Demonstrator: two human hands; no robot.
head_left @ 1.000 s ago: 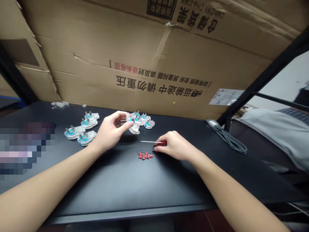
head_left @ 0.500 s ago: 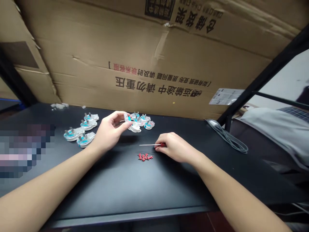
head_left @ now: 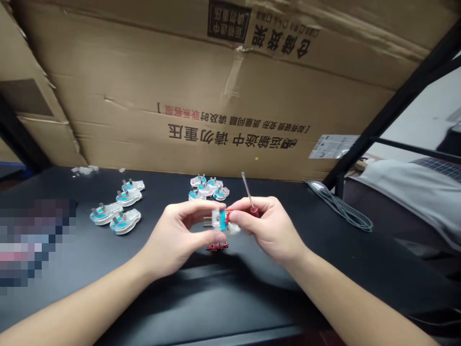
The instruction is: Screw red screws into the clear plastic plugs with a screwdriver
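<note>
Between the fingers and thumb of my left hand [head_left: 176, 235] is a clear plug [head_left: 216, 218] with a blue insert, its metal prongs pointing left. My right hand [head_left: 275, 228] is closed around a screwdriver [head_left: 247, 187]; its red handle is mostly hidden in the palm and its shaft sticks up and away. The right thumb and fingertips also pinch a small red part [head_left: 228, 216] against the plug's right side. Whether that part is seated in the plug, I cannot tell. Below the hands lie several small red parts [head_left: 217, 247], partly covered by my left thumb.
Several similar plugs [head_left: 125, 222] lie on the left of the black table [head_left: 201, 307], and another group of plugs [head_left: 203, 187] behind the hands. A coiled grey cable [head_left: 338, 206] rests at the right. Clear scraps [head_left: 86, 170] are at the back left. A cardboard sheet [head_left: 126, 72] stands behind.
My left hand has brought the plug right and nearer. My right hand has picked up a small red part and raised it to the plug; the screwdriver has turned from pointing left to pointing up.
</note>
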